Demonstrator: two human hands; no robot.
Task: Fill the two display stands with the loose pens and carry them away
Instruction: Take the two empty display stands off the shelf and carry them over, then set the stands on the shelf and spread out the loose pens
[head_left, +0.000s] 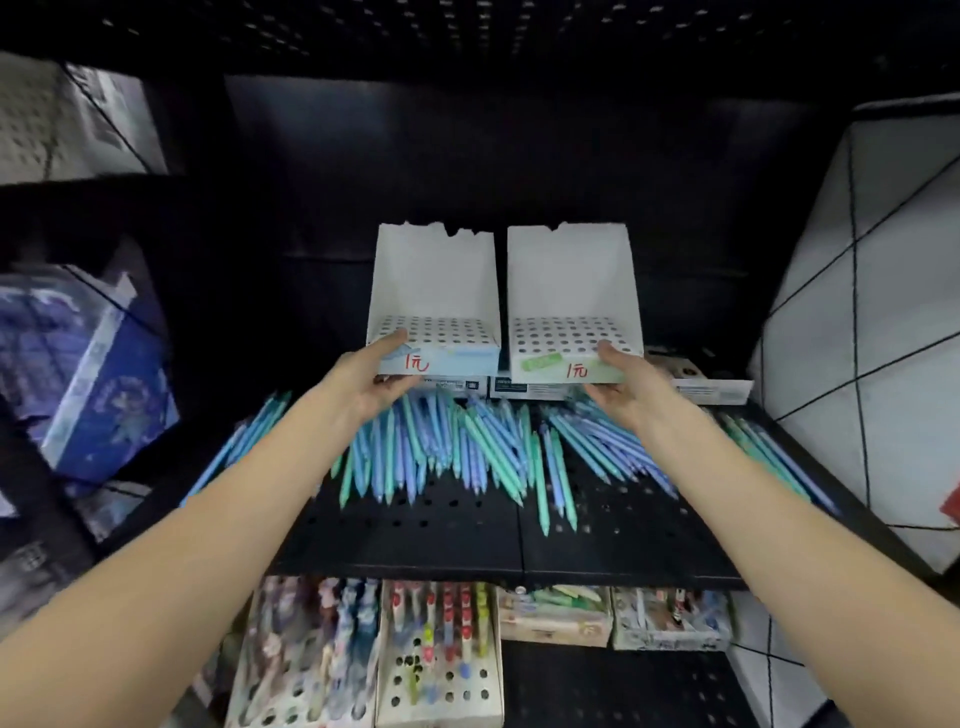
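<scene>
Head view: two white cardboard display stands with perforated tops sit side by side at the back of a black perforated metal shelf (519, 540), propped on flat white boxes (711, 391). The left hand (376, 379) grips the front left corner of the left stand (435, 312), thumb on top, fingers underneath. The right hand (621, 382) grasps the front of the right stand (570, 306) likewise. Loose blue and green pens (467, 447) lie heaped on the shelf just before both stands.
</scene>
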